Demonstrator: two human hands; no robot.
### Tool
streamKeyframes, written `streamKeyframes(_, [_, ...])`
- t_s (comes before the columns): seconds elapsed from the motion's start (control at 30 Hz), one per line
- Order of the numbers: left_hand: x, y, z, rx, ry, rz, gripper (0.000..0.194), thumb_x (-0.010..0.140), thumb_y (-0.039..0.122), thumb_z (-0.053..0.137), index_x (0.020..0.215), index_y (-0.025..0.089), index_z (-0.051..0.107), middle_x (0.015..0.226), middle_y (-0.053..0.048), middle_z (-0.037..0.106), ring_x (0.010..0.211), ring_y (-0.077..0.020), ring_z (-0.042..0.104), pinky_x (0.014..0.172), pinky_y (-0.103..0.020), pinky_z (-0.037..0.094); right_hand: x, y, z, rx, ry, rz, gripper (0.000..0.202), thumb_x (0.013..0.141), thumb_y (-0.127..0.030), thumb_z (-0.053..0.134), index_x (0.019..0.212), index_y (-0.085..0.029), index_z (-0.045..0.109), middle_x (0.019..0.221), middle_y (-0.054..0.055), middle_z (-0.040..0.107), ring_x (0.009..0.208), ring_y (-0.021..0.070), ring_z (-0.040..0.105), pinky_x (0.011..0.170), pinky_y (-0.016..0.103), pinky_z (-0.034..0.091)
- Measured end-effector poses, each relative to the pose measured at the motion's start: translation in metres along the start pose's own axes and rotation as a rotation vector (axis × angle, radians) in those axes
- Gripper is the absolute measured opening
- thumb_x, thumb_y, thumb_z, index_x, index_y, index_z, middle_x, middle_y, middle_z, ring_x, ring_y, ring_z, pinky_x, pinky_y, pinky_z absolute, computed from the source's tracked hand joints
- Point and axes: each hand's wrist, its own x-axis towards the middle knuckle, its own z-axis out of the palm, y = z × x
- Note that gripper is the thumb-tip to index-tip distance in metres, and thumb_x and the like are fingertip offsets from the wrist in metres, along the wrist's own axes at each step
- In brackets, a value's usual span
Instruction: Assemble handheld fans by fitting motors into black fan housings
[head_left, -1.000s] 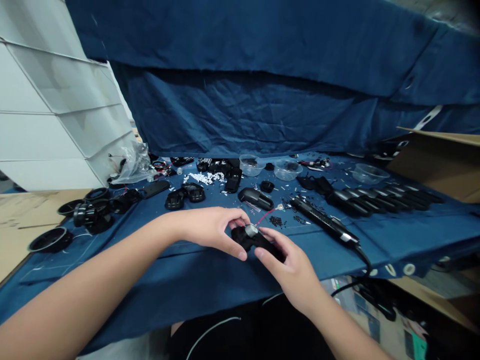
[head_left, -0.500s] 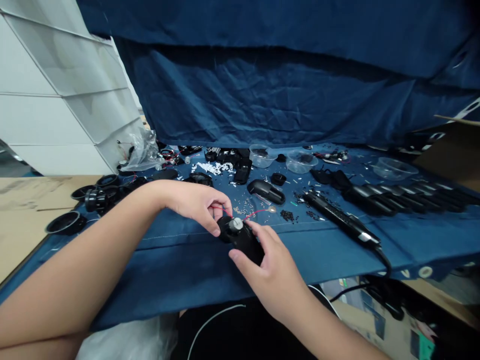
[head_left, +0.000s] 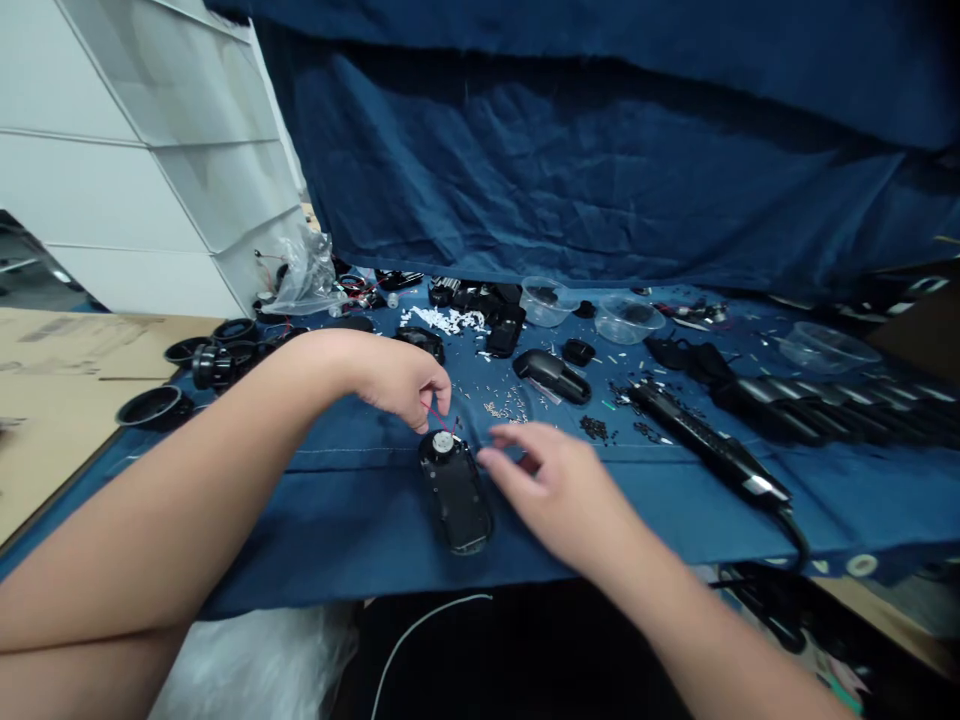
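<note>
A black oblong housing (head_left: 459,500) lies on the blue cloth close to the front edge, its inside facing up. A round silvery motor (head_left: 443,442) sits at its far end. Thin red wire (head_left: 437,412) runs from that end up to my left hand (head_left: 405,388), whose bent fingers are closed around it just above the housing. My right hand (head_left: 551,480) hovers right of the housing, apart from it, thumb and forefinger spread with nothing visible between them.
Small screws (head_left: 506,408) and dark bits (head_left: 595,429) are scattered beyond the hands. Behind them lies a black shell (head_left: 553,376). A corded black electric screwdriver (head_left: 701,440) rests at the right, near a row of black housings (head_left: 817,405). Black rings (head_left: 154,408) lie left.
The black housing has been set down on the cloth and the right hand has let go of it, moving right. The left hand stays by the motor end. The view has shifted slightly.
</note>
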Motion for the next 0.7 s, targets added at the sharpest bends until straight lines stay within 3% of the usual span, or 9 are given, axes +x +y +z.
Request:
streamKeyframes(0.1, [-0.002,-0.001,-0.002,0.009,0.022,0.001,0.042,0.085,0.033,0.076,0.126,0.026,0.079,0.108,-0.002,0.081,0.090,-0.0199,0.069,0.073,-0.027,0.045,0.049,0.037,-0.037,-0.119,0.124,0.004,0.044,0.104,-0.047,0.066,0.136,-0.019,0.077,0.131,0.015,0.073,0.120,0.0297,0.070,0.112,0.050,0.057])
streamKeyframes(0.17, [-0.004,0.000,-0.003,0.014,0.042,0.004,0.040,0.084,0.032,0.074,0.123,0.026,0.079,0.108,-0.002,0.081,0.090,-0.0198,0.069,0.074,-0.027,0.045,0.082,0.063,-0.053,-0.190,0.143,-0.005,0.051,0.096,-0.041,0.078,0.140,-0.016,0.075,0.142,0.017,0.068,0.139,0.0361,0.061,0.128,0.058,0.045])
streamKeyframes(0.23, [-0.005,0.000,-0.003,0.016,0.056,0.007,0.041,0.083,0.031,0.074,0.123,0.026,0.079,0.108,-0.002,0.081,0.090,-0.0198,0.069,0.074,-0.028,0.045,0.105,0.085,-0.058,-0.230,0.093,-0.011,0.062,0.087,-0.039,0.089,0.142,-0.016,0.074,0.148,0.018,0.066,0.142,0.0369,0.059,0.130,0.059,0.043])
streamKeyframes(0.3, [-0.005,0.001,-0.003,0.014,0.069,0.015,0.042,0.082,0.030,0.074,0.124,0.027,0.079,0.109,-0.002,0.081,0.089,-0.0198,0.069,0.074,-0.028,0.046,0.118,0.102,-0.055,-0.247,0.032,-0.011,0.060,0.085,-0.040,0.092,0.138,-0.016,0.074,0.141,0.015,0.069,0.135,0.0319,0.064,0.127,0.056,0.048])
streamKeyframes(0.4, [-0.003,0.000,-0.001,0.004,0.078,0.032,0.045,0.082,0.030,0.075,0.127,0.029,0.078,0.111,-0.001,0.081,0.090,-0.0197,0.069,0.074,-0.028,0.046,0.122,0.119,-0.047,-0.228,0.008,0.002,0.051,0.091,-0.042,0.087,0.133,-0.015,0.074,0.126,0.011,0.073,0.121,0.0242,0.068,0.120,0.052,0.053])
streamKeyframes(0.53, [0.002,-0.004,0.002,-0.004,0.045,0.031,0.053,0.080,0.030,0.079,0.132,0.031,0.075,0.116,-0.001,0.080,0.094,-0.0204,0.069,0.073,-0.027,0.046,0.122,0.121,-0.054,-0.095,0.129,0.044,0.057,0.084,-0.043,0.085,0.133,-0.017,0.076,0.124,0.013,0.075,0.116,0.0272,0.069,0.116,0.048,0.054])
streamKeyframes(0.63, [0.005,-0.005,0.005,-0.006,-0.003,0.024,0.063,0.077,0.030,0.083,0.139,0.029,0.072,0.123,-0.001,0.078,0.096,-0.0200,0.069,0.074,-0.026,0.047,0.115,0.112,-0.071,0.068,0.238,0.124,0.060,0.096,-0.055,0.061,0.140,-0.016,0.070,0.125,0.015,0.076,0.109,0.0280,0.073,0.102,0.045,0.060])
streamKeyframes(0.7, [0.007,-0.004,0.007,0.001,-0.021,0.016,0.067,0.076,0.028,0.085,0.141,0.029,0.072,0.124,-0.002,0.077,0.095,-0.0200,0.068,0.074,-0.026,0.047,0.101,0.105,-0.077,0.188,0.221,0.173,0.061,0.102,-0.058,0.042,0.138,-0.015,0.067,0.119,0.015,0.077,0.098,0.0264,0.075,0.085,0.041,0.064])
